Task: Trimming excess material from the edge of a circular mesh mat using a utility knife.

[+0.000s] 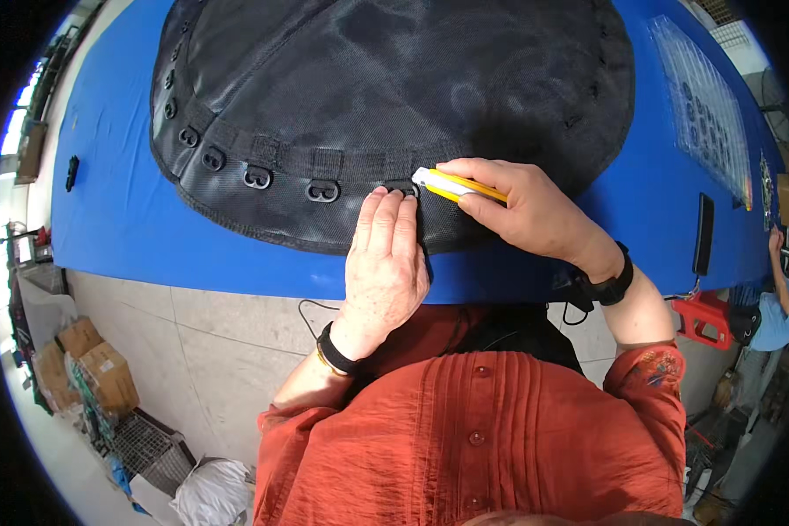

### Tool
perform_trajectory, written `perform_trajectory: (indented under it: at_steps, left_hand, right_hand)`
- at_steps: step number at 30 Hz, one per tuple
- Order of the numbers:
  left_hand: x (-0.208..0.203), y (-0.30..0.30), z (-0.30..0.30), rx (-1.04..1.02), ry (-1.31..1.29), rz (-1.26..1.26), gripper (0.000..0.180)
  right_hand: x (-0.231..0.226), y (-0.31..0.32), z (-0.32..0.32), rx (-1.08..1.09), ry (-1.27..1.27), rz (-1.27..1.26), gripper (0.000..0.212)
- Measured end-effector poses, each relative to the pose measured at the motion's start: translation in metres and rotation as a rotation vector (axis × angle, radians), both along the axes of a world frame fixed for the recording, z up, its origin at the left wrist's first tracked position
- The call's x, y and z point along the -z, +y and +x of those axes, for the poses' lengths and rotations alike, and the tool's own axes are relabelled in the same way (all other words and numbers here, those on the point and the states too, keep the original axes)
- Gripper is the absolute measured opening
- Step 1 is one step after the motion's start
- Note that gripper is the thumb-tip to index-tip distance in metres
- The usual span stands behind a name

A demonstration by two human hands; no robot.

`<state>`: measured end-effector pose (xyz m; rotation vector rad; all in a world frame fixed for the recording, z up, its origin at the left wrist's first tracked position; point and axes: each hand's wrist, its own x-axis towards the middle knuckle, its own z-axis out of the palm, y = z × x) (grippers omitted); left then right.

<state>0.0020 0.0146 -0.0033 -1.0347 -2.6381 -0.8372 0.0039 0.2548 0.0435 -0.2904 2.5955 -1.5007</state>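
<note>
A large rounded piece of black mesh fabric (394, 96) lies on the blue-covered table (114, 210). Along its near and left edge sit several black plastic buckles (323, 190) on short webbing loops. My left hand (384, 254) presses flat on the fabric's near edge, fingers stretched out, their tips at another buckle that they partly cover. Gripped in my right hand (526, 206) is a yellow and white utility knife (454, 186). Its front end is at that same buckle, just beside my left fingertips. The blade itself is too small to make out.
A clear plastic package of black parts (701, 110) lies on the table's right side, with a long black bar (703, 234) nearer. A small black object (72, 174) rests at far left. Cardboard boxes (105, 377) stand on the floor. Another person (780, 311) is at far right.
</note>
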Motion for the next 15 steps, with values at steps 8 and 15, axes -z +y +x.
perform_trajectory:
  at_steps: [8,15]
  left_hand:
    - [-0.0032,0.002,0.0006,-0.011,0.005,0.033,0.053]
    - [-0.0013,0.001,-0.0005,0.003,0.004,0.026,0.055]
  right_hand:
    - [0.0006,-0.0059,0.0067,0.047,0.018,-0.009,0.037]
    - [0.0062,-0.0069,0.0092,0.048,0.11,0.017,0.037]
